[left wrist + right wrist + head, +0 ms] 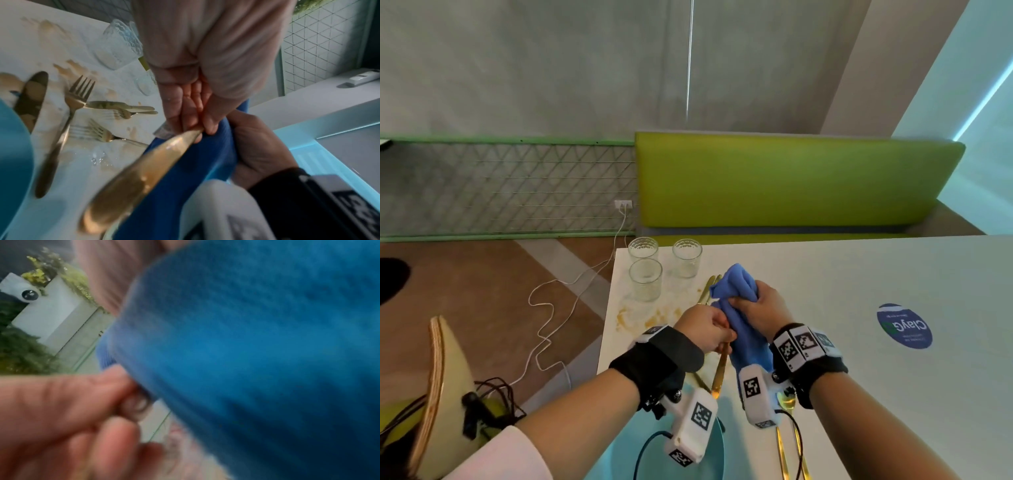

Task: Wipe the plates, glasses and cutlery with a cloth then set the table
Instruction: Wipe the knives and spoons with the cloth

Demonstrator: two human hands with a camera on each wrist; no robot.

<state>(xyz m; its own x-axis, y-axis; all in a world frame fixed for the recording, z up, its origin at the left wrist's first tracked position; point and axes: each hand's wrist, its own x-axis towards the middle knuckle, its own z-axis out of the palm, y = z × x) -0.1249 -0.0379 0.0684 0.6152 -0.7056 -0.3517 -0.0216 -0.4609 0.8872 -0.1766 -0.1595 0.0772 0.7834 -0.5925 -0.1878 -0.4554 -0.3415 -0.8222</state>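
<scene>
At centre frame of the head view, above the white table [825, 274]: our left hand [705, 329], fingers curled, pinching a gold piece of cutlery [720, 371] whose handle runs down toward the lower edge; its far end is buried in the cloth, so we cannot tell knife from spoon or fork.
Item: blue cloth [739, 308], bunched, gripped by our right hand [760, 308] with fingers wrapped round it, touching the left hand.
Item: three clear textured glasses [645, 279], upright, grouped at the table's upper left corner.
Item: yellow-brown stains [654, 318] on the tabletop, just below the glasses.
Item: gold forks and knives [74, 100], loose among the stains, left of frame in the left wrist view.
Item: teal plate [619, 455], lower centre, partly behind the left wrist.
Item: two gold spoons [787, 404], lower centre-right, beside the plate.
Item: round blue sticker [904, 325], right of frame.
Item: green bench back [791, 178], upper centre.
</scene>
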